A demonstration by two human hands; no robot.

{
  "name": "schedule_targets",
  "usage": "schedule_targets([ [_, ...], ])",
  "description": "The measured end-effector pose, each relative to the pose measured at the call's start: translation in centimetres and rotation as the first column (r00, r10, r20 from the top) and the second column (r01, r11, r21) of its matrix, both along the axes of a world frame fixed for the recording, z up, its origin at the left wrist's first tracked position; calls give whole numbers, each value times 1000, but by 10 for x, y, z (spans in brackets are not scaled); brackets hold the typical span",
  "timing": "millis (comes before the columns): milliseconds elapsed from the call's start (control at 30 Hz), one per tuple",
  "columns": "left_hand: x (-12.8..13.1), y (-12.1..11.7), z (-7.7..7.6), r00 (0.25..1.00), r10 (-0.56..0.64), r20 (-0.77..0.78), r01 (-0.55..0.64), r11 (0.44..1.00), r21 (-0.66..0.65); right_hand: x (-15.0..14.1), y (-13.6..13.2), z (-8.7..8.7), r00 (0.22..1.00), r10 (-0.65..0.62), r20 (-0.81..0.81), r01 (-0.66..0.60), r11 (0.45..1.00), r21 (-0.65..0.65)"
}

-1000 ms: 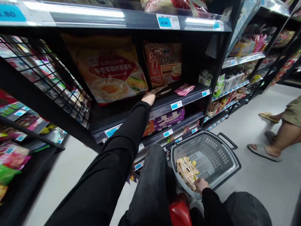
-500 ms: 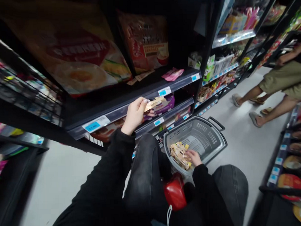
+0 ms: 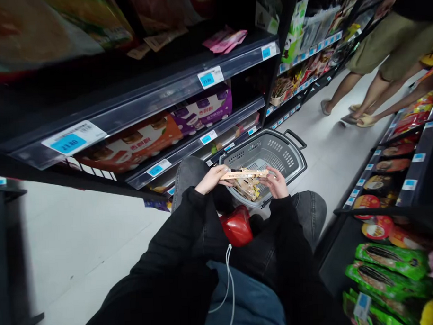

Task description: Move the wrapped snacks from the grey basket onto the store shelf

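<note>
Several tan packets (image 3: 249, 190) already lie in the gray basket (image 3: 253, 147), one slim packet (image 3: 243, 174) is pinched above it between left hand (image 3: 210, 179) and right hand (image 3: 279, 184), and similar-looking ones (image 3: 166, 38) remain unpicked on the shelf (image 3: 146, 95).

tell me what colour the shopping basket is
The basket is grey, seen best in the head view.

- Held packet (image 3: 243, 174), centre: pale tan, black patch
- Basket (image 3: 285, 156), centre: grey, rows of slots
- Loose packs (image 3: 248, 190) inside: tan, yellow bits
- Cartons, left of centre: one orange (image 3: 130, 144), one purple (image 3: 207, 108), both with white
- Sachets (image 3: 226, 40), top centre: pink
- Price tags (image 3: 73, 138): white, blue blocks
- Pouch (image 3: 237, 226), lower centre: glossy red
- Cord (image 3: 231, 280): white
- Sleeves (image 3: 162, 235): plain black
- Shorts (image 3: 378, 48), upper right: olive
</note>
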State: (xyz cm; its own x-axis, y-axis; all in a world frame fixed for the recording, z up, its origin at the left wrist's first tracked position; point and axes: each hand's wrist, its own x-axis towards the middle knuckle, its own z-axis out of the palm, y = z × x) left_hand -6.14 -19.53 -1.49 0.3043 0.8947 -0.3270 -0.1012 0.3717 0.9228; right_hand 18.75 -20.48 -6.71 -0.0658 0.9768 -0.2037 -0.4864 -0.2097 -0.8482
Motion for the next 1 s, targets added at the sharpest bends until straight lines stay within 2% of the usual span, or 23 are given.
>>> schedule_targets([
  [200,3,1,-8,999,-28,-39,29,1000,1,4,5,-10,983,-51,177,50,999,11],
  [367,4,5,-14,995,-20,-102,17,999,-28,8,7,-13,969,-73,234,63,997,51],
  [633,2,8,-19,985,6,-171,-6,1000,1,11,8,-11,935,-112,338,102,994,47],
  [700,0,9,-20,980,-12,-199,19,999,32,10,8,-10,914,-135,383,116,991,74],
  [767,-2,8,-19,963,-67,-262,92,992,86,9,9,-9,888,-169,427,136,985,107],
  [833,-5,8,-18,911,-137,-389,213,965,157,5,10,-9,868,-185,462,143,982,123],
  [867,-6,8,-18,862,-167,-478,283,941,183,3,10,-10,865,-170,472,130,985,116],
  [933,-6,9,-17,715,-149,-684,401,888,226,-2,13,-12,865,-129,486,85,990,111],
  [1000,-2,9,-16,596,-128,-793,506,827,246,-6,17,-14,873,-144,466,102,988,113],
])
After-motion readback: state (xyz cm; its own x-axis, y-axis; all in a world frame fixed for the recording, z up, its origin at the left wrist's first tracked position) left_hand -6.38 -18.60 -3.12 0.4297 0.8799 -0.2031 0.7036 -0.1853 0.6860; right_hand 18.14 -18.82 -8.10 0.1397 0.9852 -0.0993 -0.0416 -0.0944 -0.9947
